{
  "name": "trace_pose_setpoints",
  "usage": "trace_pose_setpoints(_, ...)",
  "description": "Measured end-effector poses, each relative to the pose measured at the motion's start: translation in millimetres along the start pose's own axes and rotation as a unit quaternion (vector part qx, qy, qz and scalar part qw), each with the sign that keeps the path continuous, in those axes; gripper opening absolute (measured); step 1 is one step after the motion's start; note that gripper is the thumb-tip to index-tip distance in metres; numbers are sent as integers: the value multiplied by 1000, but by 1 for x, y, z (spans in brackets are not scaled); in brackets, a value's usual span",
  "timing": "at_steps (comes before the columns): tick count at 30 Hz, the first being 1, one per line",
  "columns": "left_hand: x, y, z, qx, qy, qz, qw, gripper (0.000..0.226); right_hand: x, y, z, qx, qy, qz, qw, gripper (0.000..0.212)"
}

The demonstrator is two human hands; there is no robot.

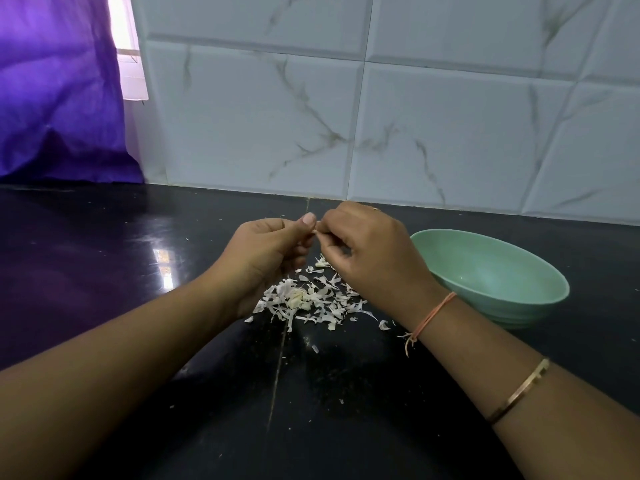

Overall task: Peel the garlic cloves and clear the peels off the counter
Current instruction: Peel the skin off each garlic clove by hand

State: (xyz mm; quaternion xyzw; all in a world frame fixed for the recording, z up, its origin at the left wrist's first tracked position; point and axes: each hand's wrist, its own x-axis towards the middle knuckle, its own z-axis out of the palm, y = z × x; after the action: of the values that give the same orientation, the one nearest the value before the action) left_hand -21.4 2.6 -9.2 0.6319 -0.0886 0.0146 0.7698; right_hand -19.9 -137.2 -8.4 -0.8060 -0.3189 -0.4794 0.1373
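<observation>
Above the black counter [104, 258] my left hand [266, 251] and my right hand [367, 251] meet fingertip to fingertip. Between them they pinch a small garlic clove [316, 231], of which only a pale tip shows. A heap of white garlic peels [311, 299] lies on the counter right below the hands, with a yellowish piece in its middle. A pale green bowl [491, 275] stands to the right of the peels, partly behind my right wrist; I see nothing inside the visible part of it.
A white marbled tile wall [381, 116] closes off the back of the counter. A purple curtain [59, 91] hangs at the far left. Small peel scraps [313, 348] are scattered along the counter seam toward the front.
</observation>
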Motion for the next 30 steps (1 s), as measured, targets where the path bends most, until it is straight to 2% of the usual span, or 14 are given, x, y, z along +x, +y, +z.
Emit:
trace_pose_setpoints(3,0,1,-1,-8,3,22,1000,17,0,-2,0,17,-12,13,1000,17)
trace_pose_setpoints(6,0,1,-1,-7,-5,42,999,17,-1,-4,0,76,-28,77,994,11)
trace_pose_setpoints(11,1,0,-1,-19,3,47,999,24,1,-7,-2,259,-31,237,936,5)
trace_pose_setpoints(14,3,1,0,-45,20,15,999,29,0,-4,-1,295,-25,282,913,7)
trace_pose_setpoints(17,4,0,-2,-31,34,14,999,32,0,-1,-2,297,-20,293,909,6)
trace_pose_setpoints(21,2,-3,-4,71,7,79,994,27,1,-1,-2,295,-24,301,907,10)
trace_pose_setpoints(25,3,-4,-6,109,28,114,987,4,0,-2,-2,291,-51,297,908,7)
trace_pose_setpoints(30,4,-5,-4,133,35,121,983,19,0,-3,-3,303,-56,298,904,8)
